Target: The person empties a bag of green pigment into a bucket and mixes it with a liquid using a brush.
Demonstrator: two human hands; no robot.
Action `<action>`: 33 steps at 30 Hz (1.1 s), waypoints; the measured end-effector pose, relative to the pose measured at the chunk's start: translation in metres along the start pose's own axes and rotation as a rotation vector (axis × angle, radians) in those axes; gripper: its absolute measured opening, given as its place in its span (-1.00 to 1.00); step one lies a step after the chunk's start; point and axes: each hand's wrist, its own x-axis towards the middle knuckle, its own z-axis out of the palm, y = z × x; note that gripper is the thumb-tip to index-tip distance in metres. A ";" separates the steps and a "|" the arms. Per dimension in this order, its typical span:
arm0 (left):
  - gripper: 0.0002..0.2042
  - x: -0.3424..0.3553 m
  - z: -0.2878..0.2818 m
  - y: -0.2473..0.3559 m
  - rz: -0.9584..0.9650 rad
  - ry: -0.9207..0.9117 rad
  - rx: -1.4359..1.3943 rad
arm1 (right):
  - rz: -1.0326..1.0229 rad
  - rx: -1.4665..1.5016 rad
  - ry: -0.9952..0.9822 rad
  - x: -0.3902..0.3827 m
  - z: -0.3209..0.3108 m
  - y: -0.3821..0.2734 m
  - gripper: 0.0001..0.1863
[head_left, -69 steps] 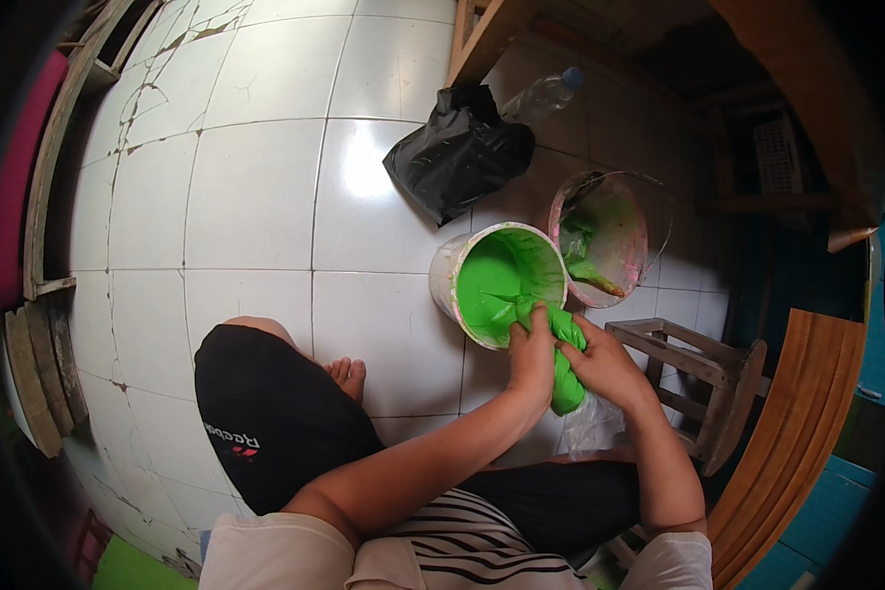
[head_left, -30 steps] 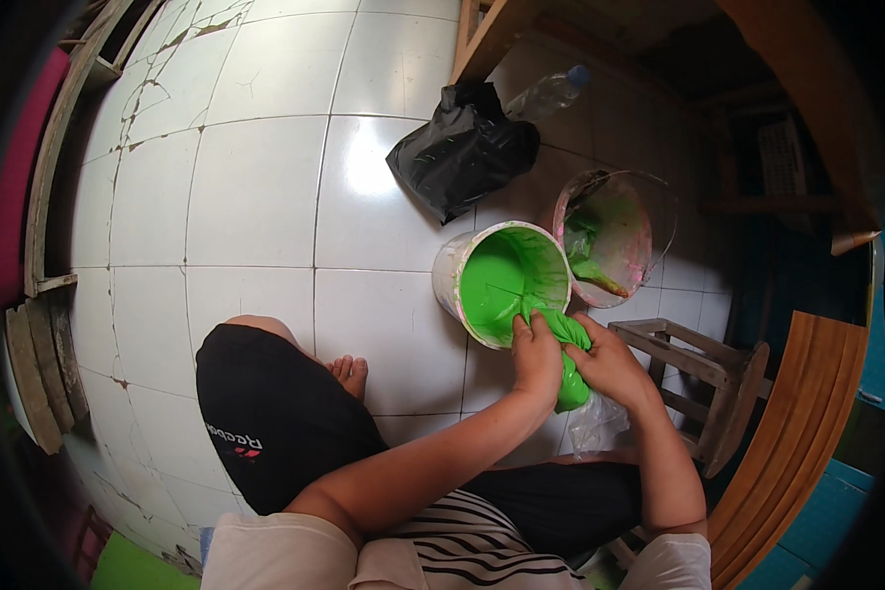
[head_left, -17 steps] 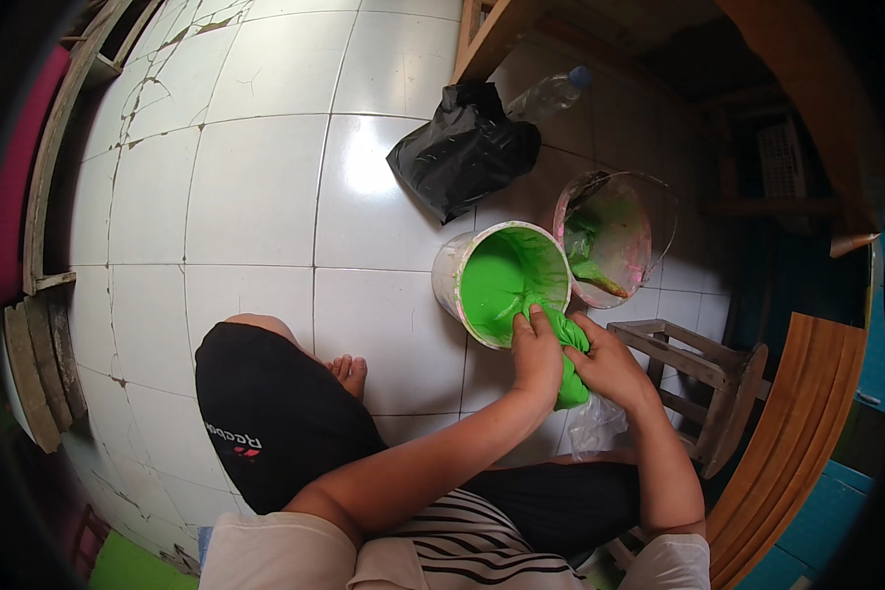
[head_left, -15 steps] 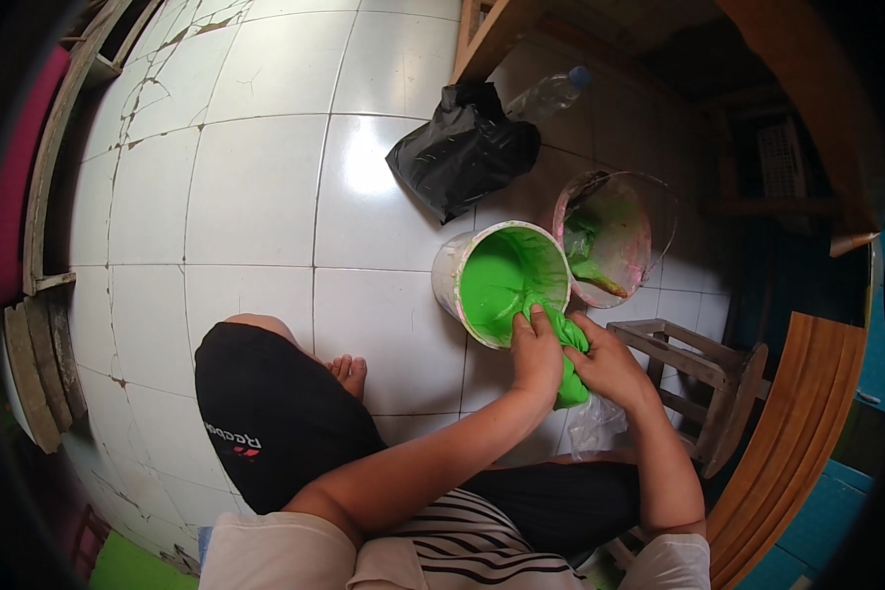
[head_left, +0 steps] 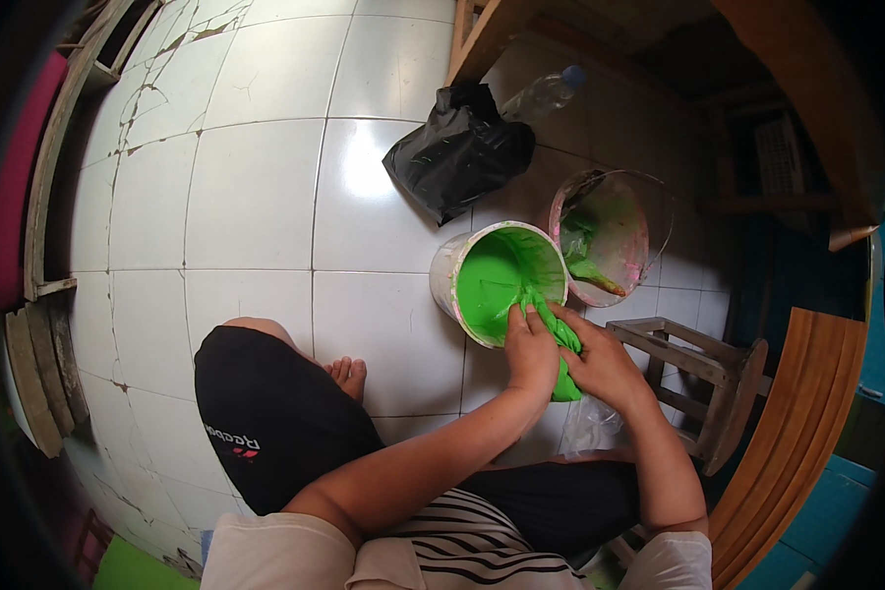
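A pale, stained bucket (head_left: 447, 280) stands in front of me, with smooth bright green liquid (head_left: 487, 275) inside. At its near right rim, my left hand (head_left: 530, 346) and my right hand (head_left: 600, 361) are both closed on a soft plastic bag (head_left: 566, 379) filled or coated with green. The bag's upper end leans over the rim, touching the inside of the bucket, and its fuller lower end hangs outside below my fingers. Both thumbs lie along the bag. Whether liquid runs out of its mouth is hard to make out.
A second stained bucket (head_left: 634, 231) with a wire handle holds a green-smeared plastic bag. Behind lie a black plastic bag (head_left: 457, 157) and a clear bottle (head_left: 541, 96) with a blue cap. A wooden stool (head_left: 693, 359) is at right, clear plastic (head_left: 592, 425) by my leg.
Both hands have shifted slightly up and left, closer over the bucket's rim. More of the bag's end now spreads inside the bucket, and its hanging part sits a little higher.
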 end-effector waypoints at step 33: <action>-0.69 0.007 -0.003 0.003 -0.064 -0.020 0.011 | -0.049 -0.044 -0.036 0.001 -0.005 -0.007 -0.31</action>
